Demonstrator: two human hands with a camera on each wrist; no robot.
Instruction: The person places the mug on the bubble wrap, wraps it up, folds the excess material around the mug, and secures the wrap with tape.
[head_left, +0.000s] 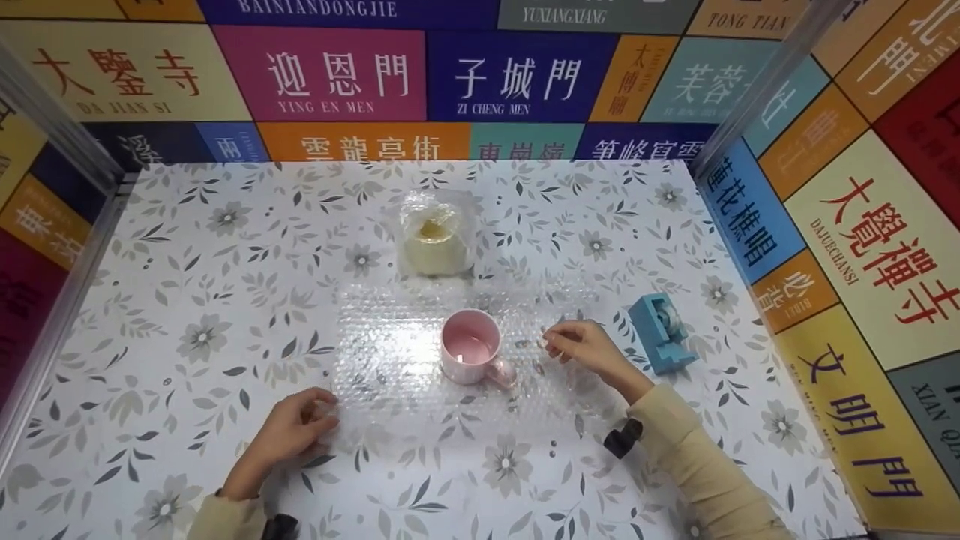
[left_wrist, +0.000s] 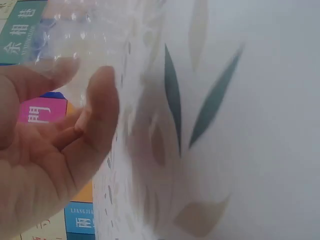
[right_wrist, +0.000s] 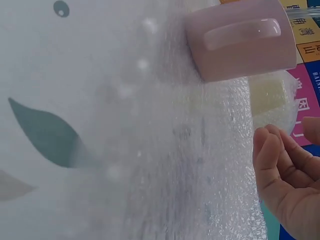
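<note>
A pink mug (head_left: 471, 349) stands upright on a sheet of clear bubble wrap (head_left: 390, 352) laid on the table. Its handle points to the lower right. My left hand (head_left: 294, 426) is at the sheet's left edge, fingers loosely bent. In the left wrist view, a gap shows between the thumb and fingers of the left hand (left_wrist: 60, 135), with bubble wrap behind them. To the right of the mug is my right hand (head_left: 589, 349), over the sheet. In the right wrist view, the fingers of the right hand (right_wrist: 290, 180) are loosely bent and nothing shows in them.
Behind the mug sits a pale yellow, rounded item (head_left: 437, 244) wrapped in bubble wrap. A blue tape dispenser (head_left: 661, 334) stands right of my right hand. The floral tabletop (head_left: 202, 337) is bordered by panels with Chinese lettering (head_left: 337, 75) at the back and sides.
</note>
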